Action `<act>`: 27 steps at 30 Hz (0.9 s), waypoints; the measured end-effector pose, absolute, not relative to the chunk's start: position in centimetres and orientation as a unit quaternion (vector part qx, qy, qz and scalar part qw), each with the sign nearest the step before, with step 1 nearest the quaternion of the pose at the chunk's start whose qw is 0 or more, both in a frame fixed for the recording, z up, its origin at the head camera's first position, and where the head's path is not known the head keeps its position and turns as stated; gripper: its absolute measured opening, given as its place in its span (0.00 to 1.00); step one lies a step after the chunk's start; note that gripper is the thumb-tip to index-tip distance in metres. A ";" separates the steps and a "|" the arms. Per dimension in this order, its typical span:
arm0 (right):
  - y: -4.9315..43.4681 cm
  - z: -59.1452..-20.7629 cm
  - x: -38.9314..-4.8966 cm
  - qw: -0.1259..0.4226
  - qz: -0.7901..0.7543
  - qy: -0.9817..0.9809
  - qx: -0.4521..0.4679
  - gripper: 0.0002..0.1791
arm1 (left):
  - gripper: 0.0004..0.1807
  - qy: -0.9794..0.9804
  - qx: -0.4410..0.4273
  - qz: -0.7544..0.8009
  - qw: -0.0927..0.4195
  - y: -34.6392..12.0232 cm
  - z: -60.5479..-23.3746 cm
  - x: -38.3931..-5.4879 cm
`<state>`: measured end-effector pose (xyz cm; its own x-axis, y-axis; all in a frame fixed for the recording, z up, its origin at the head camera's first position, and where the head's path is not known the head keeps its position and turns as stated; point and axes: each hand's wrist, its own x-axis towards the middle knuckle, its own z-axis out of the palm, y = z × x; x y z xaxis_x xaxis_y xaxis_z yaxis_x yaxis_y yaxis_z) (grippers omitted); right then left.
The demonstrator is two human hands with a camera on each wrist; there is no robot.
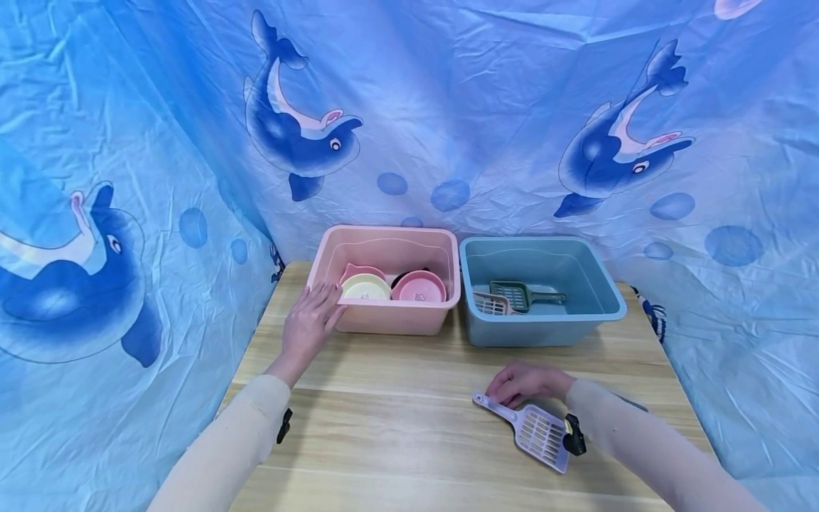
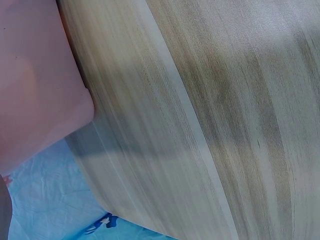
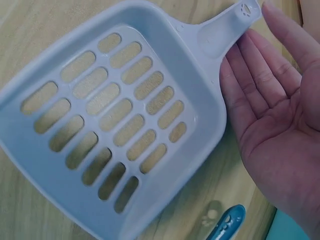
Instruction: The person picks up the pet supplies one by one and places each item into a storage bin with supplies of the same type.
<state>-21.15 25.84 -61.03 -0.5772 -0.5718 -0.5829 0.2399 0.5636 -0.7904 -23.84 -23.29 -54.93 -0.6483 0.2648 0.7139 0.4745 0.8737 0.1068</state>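
Note:
My left hand [image 1: 311, 321] rests on the front left corner of the pink bin [image 1: 389, 318], its fingers lying along the rim. In the left wrist view that hand is mostly out of sight. My right hand [image 1: 527, 384] is at the handle of a lavender litter scoop [image 1: 542, 435], low over the table. Up close, its extended fingers [image 3: 257, 75] lie beside and behind the handle, while the thumb stands apart near the handle's end. The slotted blade of the scoop [image 3: 117, 105] points toward the wrist.
A blue bin [image 1: 544, 331] holds a green scoop [image 1: 518, 295] and a pinkish-brown scoop [image 1: 493, 304]. Pink and pale-yellow bowls [image 1: 366, 287] sit inside the pink bin. A blue handle [image 3: 229, 222] lies near the right wrist. Dolphin-print cloth [image 1: 409, 107] hangs behind the wooden table [image 1: 384, 405].

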 end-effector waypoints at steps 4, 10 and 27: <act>25.5 -61.3 -20.8 0.439 -0.447 0.773 -0.103 0.14 | 0.25 -0.900 -0.203 -0.145 0.358 -23.3 -54.9 -23.7; 25.4 -61.9 -20.5 0.430 -0.460 0.771 -0.098 0.13 | 0.27 -0.904 -0.197 -0.143 0.352 -23.2 -54.8 -23.6; 25.5 -60.6 -20.5 0.420 -0.460 0.778 -0.082 0.10 | 0.26 -0.902 -0.201 -0.144 0.355 -23.2 -54.7 -23.4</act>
